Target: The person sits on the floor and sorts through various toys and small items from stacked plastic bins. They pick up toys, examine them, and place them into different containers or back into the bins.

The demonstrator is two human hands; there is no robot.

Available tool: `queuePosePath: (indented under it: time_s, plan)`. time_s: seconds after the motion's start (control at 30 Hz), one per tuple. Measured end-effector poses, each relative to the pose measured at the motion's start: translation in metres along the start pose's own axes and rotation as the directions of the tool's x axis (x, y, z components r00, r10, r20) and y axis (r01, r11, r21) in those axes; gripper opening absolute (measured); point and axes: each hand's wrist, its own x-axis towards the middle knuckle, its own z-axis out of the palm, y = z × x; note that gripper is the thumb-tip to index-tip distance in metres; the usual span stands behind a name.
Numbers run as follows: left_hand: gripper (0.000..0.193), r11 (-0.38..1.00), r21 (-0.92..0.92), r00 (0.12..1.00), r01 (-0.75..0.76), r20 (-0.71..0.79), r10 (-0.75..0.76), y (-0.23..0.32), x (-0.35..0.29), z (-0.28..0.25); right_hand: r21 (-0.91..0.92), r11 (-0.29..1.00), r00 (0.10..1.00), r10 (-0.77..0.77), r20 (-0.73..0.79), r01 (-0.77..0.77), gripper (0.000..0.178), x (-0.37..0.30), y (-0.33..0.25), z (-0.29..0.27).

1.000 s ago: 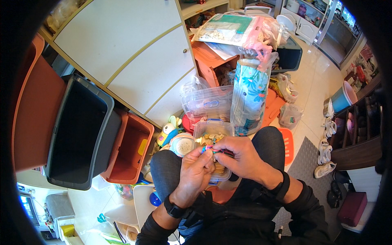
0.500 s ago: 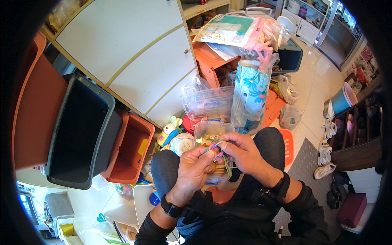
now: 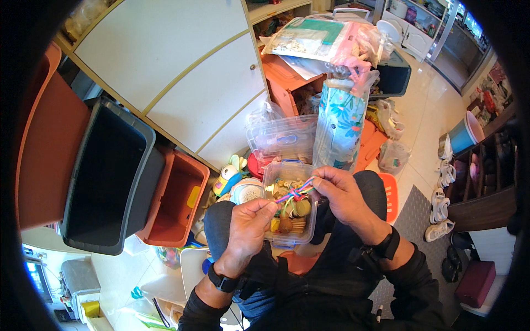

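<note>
Multicoloured cord (image 3: 296, 193), knotted near its middle, held between left-hand grip (image 3: 249, 225) and right-hand grip (image 3: 342, 196) above a clear plastic box (image 3: 290, 241). Toward the box's near edge, pale sticks (image 3: 298, 227) side by side, with a round brown piece (image 3: 285, 225) to their left. Beyond its far right corner, a tall floral package (image 3: 340, 113); off its left edge, a blue-and-yellow toy (image 3: 227, 181); farther left, a dark grey bin (image 3: 110, 176).

Coloured cords (image 3: 295, 194) — parts were hidden within the left hand (image 3: 248, 225) and right hand (image 3: 342, 196). Clear box (image 3: 290, 241) — smaller contents (image 3: 280, 186) were too tiny to identify. Outermost terracotta bin (image 3: 55, 154): was cut off at view's left edge.
</note>
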Motion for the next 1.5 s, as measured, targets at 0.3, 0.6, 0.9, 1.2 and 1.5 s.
queuePosePath:
  time_s: [0.3, 0.6, 0.9, 1.2, 1.5]
  plan:
    - [0.018, 0.940, 0.327, 0.995, 0.093, -0.007, -0.096, -0.019, -0.003, -0.036, -0.561, 0.827, 0.999, -0.008, 0.031, 0.024, 0.015, -0.006, 0.014, -0.014]
    - [0.023, 0.653, 0.686, 0.929, -0.320, 0.363, 0.074, -0.035, 0.000, -0.012, -0.651, 0.741, 0.928, 0.107, 0.357, 0.165, 0.013, -0.012, 0.024, 0.005]
    - [0.032, 0.754, 0.656, 0.967, -0.042, 0.217, -0.135, -0.089, 0.041, -0.020, -0.607, 0.794, 0.991, 0.071, 0.114, 0.013, 0.020, -0.016, 0.027, -0.015]
    - [0.033, 0.434, 0.897, 0.994, -0.085, 0.108, -0.030, -0.113, 0.123, -0.040, -0.491, 0.861, 0.985, 0.169, 0.032, -0.132, 0.023, -0.022, 0.030, -0.027]
    - [0.040, 0.533, 0.823, 0.981, -0.196, 0.168, 0.102, -0.059, 0.096, -0.048, -0.431, 0.847, 0.947, 0.315, -0.063, -0.310, 0.013, -0.029, 0.000, -0.022]
